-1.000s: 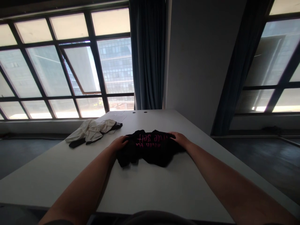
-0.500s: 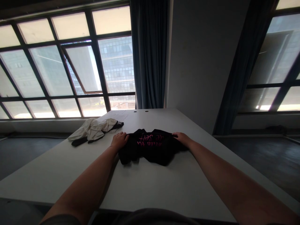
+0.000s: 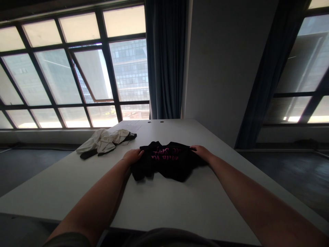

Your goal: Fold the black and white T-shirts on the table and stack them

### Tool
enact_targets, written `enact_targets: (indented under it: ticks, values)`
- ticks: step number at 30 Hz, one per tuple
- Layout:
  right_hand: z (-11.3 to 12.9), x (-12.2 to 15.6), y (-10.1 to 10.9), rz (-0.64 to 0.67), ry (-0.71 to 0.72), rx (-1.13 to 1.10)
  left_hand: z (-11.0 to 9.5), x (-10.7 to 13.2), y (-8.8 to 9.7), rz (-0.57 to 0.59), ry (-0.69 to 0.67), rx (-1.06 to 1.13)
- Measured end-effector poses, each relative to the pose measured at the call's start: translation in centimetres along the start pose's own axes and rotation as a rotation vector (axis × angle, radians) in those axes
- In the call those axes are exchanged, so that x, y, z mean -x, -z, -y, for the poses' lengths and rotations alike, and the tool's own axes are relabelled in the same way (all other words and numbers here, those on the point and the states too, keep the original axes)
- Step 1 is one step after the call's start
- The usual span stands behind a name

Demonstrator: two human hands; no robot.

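A black T-shirt (image 3: 164,166) with pink lettering lies crumpled on the white table (image 3: 154,206) in front of me. The lettering appears upside down from my side. At the shirt's upper left edge, my left hand (image 3: 133,156) pinches the fabric, thumb toward the cloth. On the opposite side, my right hand (image 3: 200,151) grips the upper right edge between thumb and fingers. Part of the shirt hangs in folds below both hands, and its underside is hidden.
A cream and black garment (image 3: 105,141) lies bunched on the table's left side. Two round holes (image 3: 161,121) show near the table's far end. Beyond stand a blue curtain (image 3: 166,61), windows with one pane tilted, and a grey wall (image 3: 221,75).
My left hand has turned slightly, its fingers now tucked further behind the shirt's edge. The right hand keeps its hold. The whole view has shifted a little.
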State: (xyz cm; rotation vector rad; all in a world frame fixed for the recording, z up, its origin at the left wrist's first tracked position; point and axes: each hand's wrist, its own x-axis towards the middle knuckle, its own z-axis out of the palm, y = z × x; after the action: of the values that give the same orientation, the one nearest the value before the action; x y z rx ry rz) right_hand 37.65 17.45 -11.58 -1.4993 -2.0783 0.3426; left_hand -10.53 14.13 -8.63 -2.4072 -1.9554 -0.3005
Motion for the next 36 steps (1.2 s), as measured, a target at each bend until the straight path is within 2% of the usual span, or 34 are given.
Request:
enact_targets:
  ticks: [7, 28, 36]
  values:
    - [0.27, 0.09, 0.03, -0.021, 0.002, 0.004, -0.39, 0.29, 0.48, 0.059, -0.010, -0.008]
    - [0.46, 0.22, 0.14, -0.007, 0.009, 0.009, -0.26, 0.20, 0.40, 0.062, 0.018, 0.014]
    - [0.63, 0.40, 0.20, -0.019, -0.008, -0.029, -0.33, 0.22, 0.52, 0.083, -0.019, -0.006]
